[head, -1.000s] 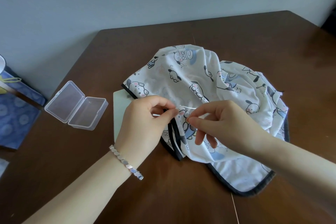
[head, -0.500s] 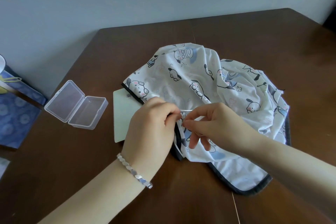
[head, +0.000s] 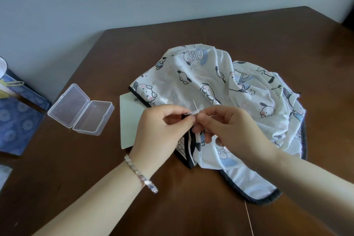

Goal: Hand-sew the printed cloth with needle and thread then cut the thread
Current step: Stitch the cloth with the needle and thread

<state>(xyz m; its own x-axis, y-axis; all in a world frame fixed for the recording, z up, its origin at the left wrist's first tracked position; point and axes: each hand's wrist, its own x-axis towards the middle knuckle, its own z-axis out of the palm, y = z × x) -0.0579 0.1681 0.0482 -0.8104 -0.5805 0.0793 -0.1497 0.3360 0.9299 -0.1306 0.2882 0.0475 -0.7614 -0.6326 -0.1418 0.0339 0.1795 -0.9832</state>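
Hands have closed up now. A moment ago there was a gap between them with a bit of thread strung across. My left hand (head: pixel 162 130) pinches the folded, dark-bound edge of the printed cloth (head: pixel 220 82), which lies bunched on the table (head: pixel 191 201). My right hand (head: pixel 229 128) pinches in tight against it, on the needle's (head: pixel 194 104) base as best I can tell, tip poking up. Looks like a stitch going through the hem. Cutting is a way off.

Open plastic box (head: pixel 80 109) and blue bag (head: pixel 17 119) crowd left; tabletop (head: pixel 268 36) beyond cloth (head: pixel 226 86) free for passage.
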